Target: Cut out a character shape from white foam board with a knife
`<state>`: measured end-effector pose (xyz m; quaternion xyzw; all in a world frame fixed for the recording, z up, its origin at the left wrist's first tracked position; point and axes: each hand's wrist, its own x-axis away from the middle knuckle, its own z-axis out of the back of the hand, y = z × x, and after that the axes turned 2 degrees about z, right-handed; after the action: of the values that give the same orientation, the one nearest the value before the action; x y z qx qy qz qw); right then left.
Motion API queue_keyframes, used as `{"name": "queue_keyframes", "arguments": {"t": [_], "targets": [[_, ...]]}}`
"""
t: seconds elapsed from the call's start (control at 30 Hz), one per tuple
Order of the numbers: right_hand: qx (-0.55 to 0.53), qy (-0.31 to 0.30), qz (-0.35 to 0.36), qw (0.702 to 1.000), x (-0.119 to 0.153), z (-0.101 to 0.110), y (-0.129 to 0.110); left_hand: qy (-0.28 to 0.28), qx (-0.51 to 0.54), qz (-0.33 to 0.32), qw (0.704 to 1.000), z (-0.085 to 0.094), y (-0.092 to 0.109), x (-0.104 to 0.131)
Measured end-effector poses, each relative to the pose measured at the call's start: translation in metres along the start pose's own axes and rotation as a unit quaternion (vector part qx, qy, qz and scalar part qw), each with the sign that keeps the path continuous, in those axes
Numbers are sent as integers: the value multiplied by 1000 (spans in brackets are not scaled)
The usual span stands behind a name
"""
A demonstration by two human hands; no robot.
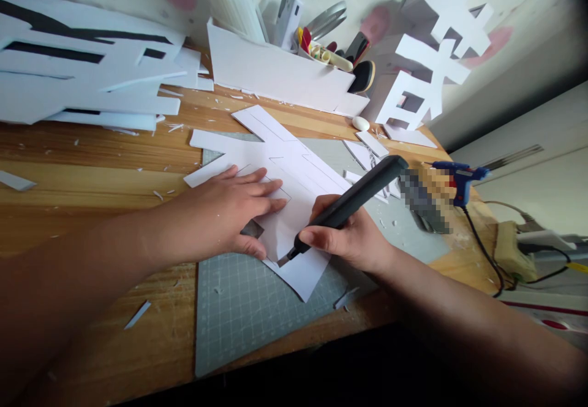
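Observation:
A white foam board cutout with thin pencil lines lies flat across a grey-green cutting mat. My left hand rests on the cutout's left part, palm down with the fingers spread. My right hand is closed around a thick black craft knife, held at a slant. Its short blade points down at the lower left edge of the cutout, close to my left thumb. Part of the cutout's left side is hidden under my left hand.
Stacked white cutouts lie at the left. A white box with tools stands at the back, beside white standing letter shapes. Board scraps lie at the mat's right. Farther right are a blue glue gun and a power strip.

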<state>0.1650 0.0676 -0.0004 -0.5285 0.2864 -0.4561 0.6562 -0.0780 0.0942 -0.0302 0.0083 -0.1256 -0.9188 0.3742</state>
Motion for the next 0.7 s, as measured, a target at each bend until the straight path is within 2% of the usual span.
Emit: {"name": "queue_keyframes", "arguments": {"t": [0.57, 0.7], "targets": [[2, -6, -12, 1000, -4, 11, -1, -3, 11, 4, 1000, 0, 0, -3], [4, -16, -14, 1000, -6, 12, -2, 8, -3, -47, 999, 2, 9, 2]]}}
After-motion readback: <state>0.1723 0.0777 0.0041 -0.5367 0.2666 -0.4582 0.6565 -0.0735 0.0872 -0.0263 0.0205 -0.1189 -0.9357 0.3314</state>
